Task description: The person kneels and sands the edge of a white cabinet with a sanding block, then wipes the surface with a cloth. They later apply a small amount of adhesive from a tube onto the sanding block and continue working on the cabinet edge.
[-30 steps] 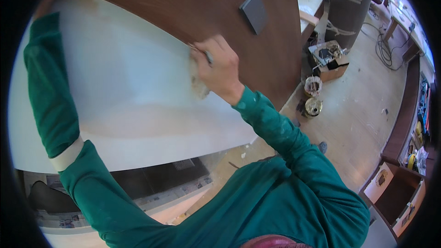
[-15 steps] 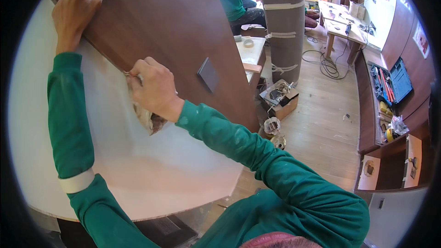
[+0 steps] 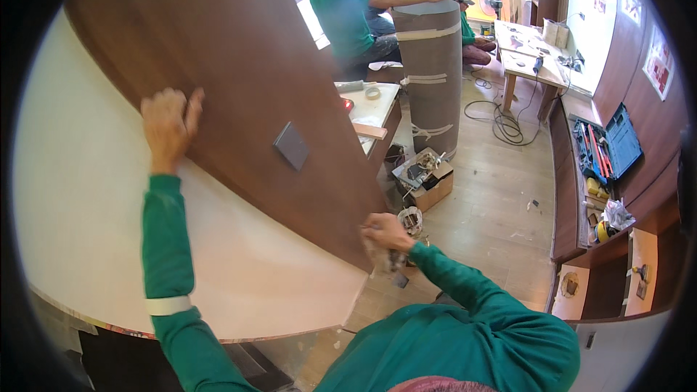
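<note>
hands shifted rightward along brown board

Broad brown panel lying diagonally, crumpled cloth (apparently, it's blurred) by its lower-right corner

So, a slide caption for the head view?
Left hand at a brown panel, right hand holding a crumpled rag, a co-worker beyond.

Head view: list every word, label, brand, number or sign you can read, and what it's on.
No text is readable in this view.
Poster on the right wall: any print is too small and blurred.
Blue tool case: any marking is too small to read.
Cardboard box: no legible print.
Brown panel by the left hand: no lettering visible.
</note>
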A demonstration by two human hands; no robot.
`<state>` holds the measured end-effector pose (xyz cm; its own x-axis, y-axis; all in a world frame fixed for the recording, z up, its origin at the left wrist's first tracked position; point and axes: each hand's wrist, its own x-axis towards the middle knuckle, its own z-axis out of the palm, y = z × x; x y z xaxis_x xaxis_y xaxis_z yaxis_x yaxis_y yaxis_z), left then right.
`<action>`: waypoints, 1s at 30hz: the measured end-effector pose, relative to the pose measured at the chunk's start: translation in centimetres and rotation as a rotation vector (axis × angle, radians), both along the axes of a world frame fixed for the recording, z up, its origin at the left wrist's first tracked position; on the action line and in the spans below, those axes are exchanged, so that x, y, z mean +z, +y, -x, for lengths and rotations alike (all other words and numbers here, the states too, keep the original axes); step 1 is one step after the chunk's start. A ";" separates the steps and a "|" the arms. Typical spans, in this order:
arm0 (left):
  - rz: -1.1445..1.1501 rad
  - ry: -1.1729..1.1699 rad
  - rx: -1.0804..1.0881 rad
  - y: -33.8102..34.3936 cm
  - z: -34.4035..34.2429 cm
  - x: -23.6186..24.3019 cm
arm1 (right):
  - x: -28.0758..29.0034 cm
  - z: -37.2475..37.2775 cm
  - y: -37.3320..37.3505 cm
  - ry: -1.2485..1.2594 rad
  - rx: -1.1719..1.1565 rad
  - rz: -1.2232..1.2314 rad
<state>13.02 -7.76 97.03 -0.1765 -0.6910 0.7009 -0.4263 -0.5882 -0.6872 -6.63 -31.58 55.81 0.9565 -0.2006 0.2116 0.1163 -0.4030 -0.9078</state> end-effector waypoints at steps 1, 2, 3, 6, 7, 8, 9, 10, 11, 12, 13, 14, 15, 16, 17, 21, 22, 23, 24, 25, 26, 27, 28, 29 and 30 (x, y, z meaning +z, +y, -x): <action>-0.030 0.044 0.003 -0.1 0.7 -2.5 | -1.7 1.8 -2.7 0.059 -0.070 -0.021; -0.057 0.090 0.000 -0.5 1.1 -5.2 | -3.2 3.7 -5.7 0.120 -0.146 -0.039; -0.052 0.147 0.014 0.0 1.6 -7.8 | -4.3 5.6 -8.0 0.156 -0.188 -0.098; -0.060 0.319 0.136 -0.3 5.5 -15.0 | -4.5 11.9 -15.2 0.245 -0.369 -0.247; 0.061 0.447 0.100 -0.4 5.6 -19.2 | -6.2 13.8 -18.1 0.232 -0.460 -0.237; 0.178 0.573 0.066 -0.1 5.7 -23.7 | -8.3 15.8 -20.9 0.220 -0.547 -0.234; 0.286 0.706 0.063 0.2 6.2 -28.5 | -10.3 17.8 -23.6 0.259 -0.616 -0.290; 0.368 0.920 0.113 0.7 7.8 -34.5 | -12.2 19.6 -26.0 0.298 -0.682 -0.355; 0.438 1.173 0.193 1.4 10.2 -40.9 | -14.2 21.3 -28.1 0.284 -0.718 -0.470; 0.484 1.440 0.292 1.7 13.1 -47.3 | -15.6 22.7 -29.7 0.273 -0.766 -0.583; 0.470 1.699 0.417 2.4 16.8 -53.3 | -16.3 23.3 -30.4 0.257 -0.800 -0.572; 0.427 1.943 0.552 2.7 20.5 -59.0 | -16.7 24.5 -31.4 0.249 -0.854 -0.548; 0.333 2.142 0.667 2.5 23.9 -63.8 | -17.3 26.1 -32.6 0.242 -0.919 -0.518; 0.192 2.138 0.902 2.4 28.6 -67.8 | -18.3 26.7 -33.2 0.228 -0.947 -0.515; 0.126 2.224 0.977 2.2 32.3 -68.8 | -18.5 26.4 -33.1 0.242 -0.938 -0.501; 0.181 2.516 1.003 -0.8 38.1 -68.1 | -19.0 24.1 -31.3 0.270 -0.887 -0.488; 0.219 2.563 0.993 -1.3 38.0 -67.6 | -19.3 23.6 -30.7 0.270 -0.878 -0.504; 0.274 2.600 0.991 -1.2 38.0 -66.7 | -18.9 22.7 -29.7 0.307 -0.843 -0.482; 0.331 2.635 0.991 -1.2 37.5 -65.8 | -18.5 21.7 -28.7 0.340 -0.811 -0.460; 0.383 2.678 0.999 -1.0 37.3 -64.9 | -18.1 21.1 -27.7 0.356 -0.776 -0.415; 0.448 2.731 1.005 -1.0 36.9 -63.5 | -17.4 19.9 -27.0 0.364 -0.737 -0.365; 0.512 2.792 1.014 -1.0 36.4 -62.0 | -17.1 19.0 -26.2 0.377 -0.697 -0.318; 0.577 2.870 1.031 -0.9 35.8 -60.3 | -17.1 18.3 -25.6 0.358 -0.668 -0.346; 0.608 2.916 1.037 -1.0 35.0 -58.6 | -17.0 17.2 -25.3 0.338 -0.638 -0.376; 0.602 2.909 1.035 -0.9 34.1 -57.3 | -16.7 16.0 -24.8 0.316 -0.603 -0.407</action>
<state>-21.08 -8.66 39.70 0.3162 -0.0020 -0.9487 0.6917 -0.6839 0.2319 -22.65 -56.36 39.14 0.6610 -0.7062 -0.2537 -0.3045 0.0566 -0.9508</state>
